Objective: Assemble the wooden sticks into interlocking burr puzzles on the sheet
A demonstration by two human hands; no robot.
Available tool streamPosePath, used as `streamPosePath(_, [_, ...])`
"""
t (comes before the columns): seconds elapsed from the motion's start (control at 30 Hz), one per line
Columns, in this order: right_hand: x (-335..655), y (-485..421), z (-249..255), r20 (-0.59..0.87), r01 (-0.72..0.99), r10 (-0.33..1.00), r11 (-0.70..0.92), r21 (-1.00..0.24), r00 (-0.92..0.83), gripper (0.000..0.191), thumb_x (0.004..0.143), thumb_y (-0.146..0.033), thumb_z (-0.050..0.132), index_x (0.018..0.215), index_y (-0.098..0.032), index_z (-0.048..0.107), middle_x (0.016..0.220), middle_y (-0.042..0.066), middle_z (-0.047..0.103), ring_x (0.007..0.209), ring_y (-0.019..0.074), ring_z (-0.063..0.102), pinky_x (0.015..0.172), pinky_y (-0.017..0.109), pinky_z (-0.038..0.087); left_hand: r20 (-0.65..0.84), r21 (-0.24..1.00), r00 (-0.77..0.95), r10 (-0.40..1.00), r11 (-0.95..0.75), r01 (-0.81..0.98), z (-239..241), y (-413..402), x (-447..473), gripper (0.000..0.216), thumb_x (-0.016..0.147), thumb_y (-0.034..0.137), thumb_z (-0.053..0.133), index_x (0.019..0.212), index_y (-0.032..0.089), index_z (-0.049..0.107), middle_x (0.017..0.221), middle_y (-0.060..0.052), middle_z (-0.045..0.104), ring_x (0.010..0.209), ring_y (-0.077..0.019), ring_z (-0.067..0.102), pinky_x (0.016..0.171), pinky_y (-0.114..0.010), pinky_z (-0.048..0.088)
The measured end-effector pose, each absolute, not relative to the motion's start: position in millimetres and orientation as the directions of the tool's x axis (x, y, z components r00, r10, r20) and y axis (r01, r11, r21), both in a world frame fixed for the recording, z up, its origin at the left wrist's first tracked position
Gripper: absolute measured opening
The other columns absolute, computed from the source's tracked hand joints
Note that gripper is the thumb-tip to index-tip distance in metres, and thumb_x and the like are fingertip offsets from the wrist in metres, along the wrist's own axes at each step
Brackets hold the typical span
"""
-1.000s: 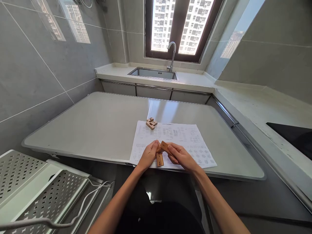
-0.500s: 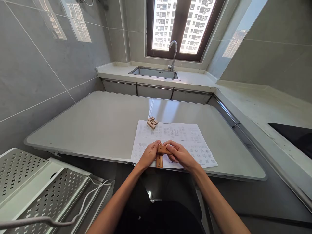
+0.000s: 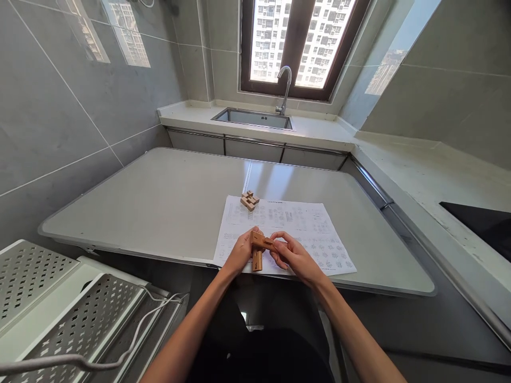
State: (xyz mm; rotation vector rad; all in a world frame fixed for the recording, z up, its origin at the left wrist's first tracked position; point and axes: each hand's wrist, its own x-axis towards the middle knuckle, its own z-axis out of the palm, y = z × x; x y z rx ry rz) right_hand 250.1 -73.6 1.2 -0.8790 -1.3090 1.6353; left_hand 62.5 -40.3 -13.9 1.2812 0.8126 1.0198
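Grey walls (image 3: 75,101), pale table (image 3: 159,207), 2 hands (image 3: 239,255) (image 3: 294,256) holding wooden pieces (image 3: 257,261)

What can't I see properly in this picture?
In the head view:
White paper sheet: print too small to read.
Brown wooden pieces: one end covered by the right fingers.
Grey metal sink: bottom hidden by its front rim.
Flat black panel: cut off by the picture's right edge.

Metal sink (image 3: 243,118), curved faucet (image 3: 286,91), window (image 3: 294,40).
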Motion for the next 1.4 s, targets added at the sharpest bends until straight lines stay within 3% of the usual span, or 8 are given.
streamPosePath(0.4, [251, -78, 7, -0.065, -0.159, 0.938, -0.125, -0.979, -0.341, 0.039, 0.096, -0.056, 0.07, 0.107, -0.021, 0.057, 0.067, -0.005, 0.06, 0.047, 0.006, 0.036, 0.052, 0.022, 0.028, 0.031, 0.996, 0.403, 0.915, 0.006, -0.091, -9, -42, 60, 0.052, 0.102, 0.069, 0.04, 0.084, 0.021, 0.047, 0.068, 0.003, 0.05, 0.062, -0.0135, 0.041, 0.064, -0.028, 0.036])
streamPosePath(0.67, [248, -80, -7, -0.085, -0.193, 0.929, -0.164, -0.967, -0.361, 0.036, 0.096, -0.053, 0.071, 0.104, -0.022, 0.054, 0.071, -0.005, 0.066, 0.045, 0.0036, 0.035, 0.05, 0.021, 0.026, 0.023, 0.996, 0.397, 0.918, 0.013, -0.087, -9, -42, 60, 0.056, 0.099, 0.072, 0.047, 0.083, 0.019, 0.053, 0.071, 0.003, 0.049, 0.064, -0.0128, 0.042, 0.066, -0.028, 0.038])
streamPosePath(0.8, [247, -80, -9, -0.081, -0.194, 0.937, -0.154, -0.969, -0.339, 0.036, 0.096, -0.053, 0.071, 0.102, -0.022, 0.054, 0.072, -0.004, 0.066, 0.046, 0.0038, 0.036, 0.05, 0.021, 0.026, -0.014, 0.962, 0.449, 0.894, 0.134, -0.238, -9, -41, 60, 0.051, 0.097, 0.066, 0.059, 0.091, 0.016, 0.062, 0.081, -0.002, 0.059, 0.071, -0.0144, 0.054, 0.073, -0.029, 0.045])
streamPosePath(0.9, [246, -82, -5, -0.089, -0.173, 0.931, -0.159, -0.972, -0.354, 0.038, 0.095, -0.055, 0.071, 0.101, -0.022, 0.055, 0.069, -0.005, 0.065, 0.045, 0.004, 0.035, 0.049, 0.021, 0.025, -0.037, 0.858, 0.562, 0.826, 0.315, -0.406, -9, -42, 60, 0.046, 0.097, 0.059, 0.064, 0.107, 0.014, 0.067, 0.096, -0.007, 0.066, 0.076, -0.0182, 0.064, 0.076, -0.034, 0.052])
streamPosePath(1.0, [246, -86, -1, -0.075, -0.166, 0.929, -0.144, -0.976, -0.362, 0.039, 0.094, -0.057, 0.071, 0.101, -0.022, 0.056, 0.069, -0.003, 0.066, 0.045, 0.0048, 0.036, 0.05, 0.023, 0.026, -0.026, 0.79, 0.624, 0.781, 0.398, -0.465, -5, -46, 60, 0.044, 0.099, 0.054, 0.064, 0.107, 0.012, 0.07, 0.114, -0.014, 0.068, 0.082, -0.0221, 0.068, 0.073, -0.037, 0.056])
streamPosePath(1.1, [249, -89, 2, -0.056, -0.156, 0.912, -0.129, -0.979, -0.406, 0.036, 0.097, -0.054, 0.069, 0.104, -0.021, 0.058, 0.063, -0.005, 0.061, 0.047, 0.0061, 0.036, 0.052, 0.024, 0.027, -0.04, 0.787, 0.621, 0.783, 0.408, -0.463, 2, -50, 60, 0.042, 0.098, 0.051, 0.067, 0.106, 0.01, 0.073, 0.119, -0.016, 0.068, 0.093, -0.024, 0.069, 0.079, -0.037, 0.057])
streamPosePath(1.27, [255, -92, 12, -0.049, -0.2, 0.875, -0.164, -0.966, -0.482, 0.035, 0.099, -0.052, 0.068, 0.106, -0.022, 0.054, 0.048, -0.013, 0.039, 0.046, 0.0073, 0.032, 0.051, 0.024, 0.023, -0.049, 0.797, 0.567, 0.822, 0.374, -0.474, 8, -53, 62, 0.041, 0.091, 0.05, 0.078, 0.093, 0.009, 0.075, 0.106, -0.012, 0.073, 0.098, -0.0214, 0.069, 0.091, -0.031, 0.052])
streamPosePath(1.4, [257, -95, 21, -0.059, -0.208, 0.865, -0.186, -0.96, -0.499, 0.039, 0.095, -0.055, 0.072, 0.1, -0.022, 0.051, 0.051, -0.012, 0.043, 0.044, 0.0055, 0.029, 0.048, 0.024, 0.019, -0.074, 0.816, 0.576, 0.814, 0.381, -0.434, 7, -53, 65, 0.05, 0.09, 0.057, 0.076, 0.099, 0.008, 0.076, 0.108, -0.016, 0.075, 0.099, -0.0242, 0.071, 0.092, -0.034, 0.052])
